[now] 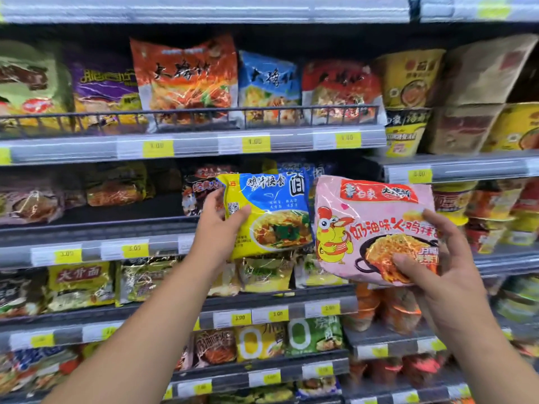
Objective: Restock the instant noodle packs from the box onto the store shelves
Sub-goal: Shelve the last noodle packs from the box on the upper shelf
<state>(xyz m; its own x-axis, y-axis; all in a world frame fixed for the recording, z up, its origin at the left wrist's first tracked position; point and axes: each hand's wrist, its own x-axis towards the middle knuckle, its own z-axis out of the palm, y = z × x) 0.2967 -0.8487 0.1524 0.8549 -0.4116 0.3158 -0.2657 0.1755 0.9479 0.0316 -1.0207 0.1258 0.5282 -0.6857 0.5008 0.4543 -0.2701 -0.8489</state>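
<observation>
Before the stocked shelves (204, 144), the left hand (217, 228) grips the yellow-and-blue pack (271, 217) by its left edge, fingers (216, 196) curled behind it and the face turned outward, probably for matching labels; the right hand (437, 266) cradles the pink pack (376, 228) from below, thumb pressed on its front. Both packs hang clear of the shelves; the supply box is out of view. Packed rows (262, 275) behind may hinder insertion, while a dark gap (163, 205) above the price rail (87, 252) lies just left
</observation>
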